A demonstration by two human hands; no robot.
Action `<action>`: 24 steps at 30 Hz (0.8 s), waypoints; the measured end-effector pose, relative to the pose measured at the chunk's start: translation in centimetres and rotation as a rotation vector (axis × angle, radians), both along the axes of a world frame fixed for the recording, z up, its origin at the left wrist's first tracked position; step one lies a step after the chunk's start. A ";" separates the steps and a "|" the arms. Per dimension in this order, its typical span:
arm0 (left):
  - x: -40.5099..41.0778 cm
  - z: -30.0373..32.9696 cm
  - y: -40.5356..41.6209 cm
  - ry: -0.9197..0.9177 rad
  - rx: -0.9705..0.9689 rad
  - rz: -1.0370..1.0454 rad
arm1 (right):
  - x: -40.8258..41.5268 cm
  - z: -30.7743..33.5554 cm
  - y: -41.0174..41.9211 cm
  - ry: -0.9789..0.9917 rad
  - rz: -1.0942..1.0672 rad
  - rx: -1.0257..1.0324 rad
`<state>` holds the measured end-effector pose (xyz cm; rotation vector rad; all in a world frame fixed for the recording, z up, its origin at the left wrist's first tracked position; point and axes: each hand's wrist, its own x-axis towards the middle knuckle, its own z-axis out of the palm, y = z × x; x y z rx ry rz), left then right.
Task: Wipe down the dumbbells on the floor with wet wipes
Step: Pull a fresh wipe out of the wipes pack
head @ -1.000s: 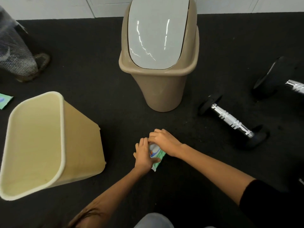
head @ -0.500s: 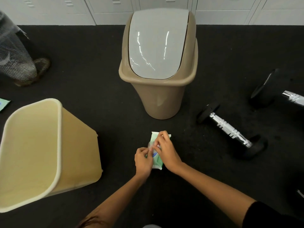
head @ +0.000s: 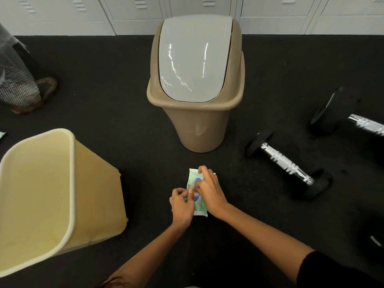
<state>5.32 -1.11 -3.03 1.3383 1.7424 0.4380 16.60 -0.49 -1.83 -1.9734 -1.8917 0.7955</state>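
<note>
A green and white pack of wet wipes (head: 194,177) lies on the black floor in front of me. My left hand (head: 181,205) pinches its left edge. My right hand (head: 208,194) rests on top of the pack, with its fingers at the blue flap in the middle. A small dumbbell (head: 284,164) with a chrome handle and black ends lies to the right of the pack. A larger dumbbell (head: 340,113) lies further right, cut off by the frame edge.
A tan swing-lid bin (head: 195,84) stands just beyond the pack. A cream open bin (head: 70,183) stands at the left. Someone's leg and shoe (head: 25,88) are at the far left. White lockers (head: 128,13) line the back.
The view has tilted up a little. My hands have stayed on the pack, and my right fingers have shifted from its far end to the flap in the middle.
</note>
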 end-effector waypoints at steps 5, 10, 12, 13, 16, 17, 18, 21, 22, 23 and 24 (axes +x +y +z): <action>-0.3 0.0 0.3 0.019 -0.007 -0.065 | 0.2 0.4 0.3 -0.359 0.324 -0.036; -0.3 -0.2 0.3 0.145 0.030 -0.184 | 1.2 0.2 -0.2 -0.070 0.247 -0.098; -0.3 -0.1 0.2 0.201 0.041 -0.227 | 1.5 -0.2 -0.1 0.035 0.198 -0.050; -0.2 -0.1 0.1 0.215 0.040 -0.241 | 1.5 -0.4 -0.1 0.084 0.159 -0.038; 0.0 0.1 0.0 0.234 0.015 -0.277 | 1.2 -0.2 -0.1 0.272 -0.006 -0.001; 0.0 0.1 0.0 0.241 0.009 -0.281 | 1.1 0.0 -0.2 0.337 -0.079 0.005; 0.1 0.2 0.0 0.249 0.005 -0.281 | 0.9 0.0 -0.5 0.396 -0.144 0.014; 0.3 0.4 0.1 0.254 0.004 -0.270 | 0.5 0.0 -1.2 0.518 -0.325 0.017; 0.3 0.5 0.1 0.256 0.007 -0.272 | 0.6 0.0 -1.2 0.514 -0.372 0.018; 0.4 0.5 0.1 0.259 0.012 -0.277 | 0.6 -0.1 -1.1 0.504 -0.419 -0.001; 0.4 0.5 0.0 0.262 0.013 -0.283 | 0.7 -0.1 -0.8 0.482 -0.455 -0.058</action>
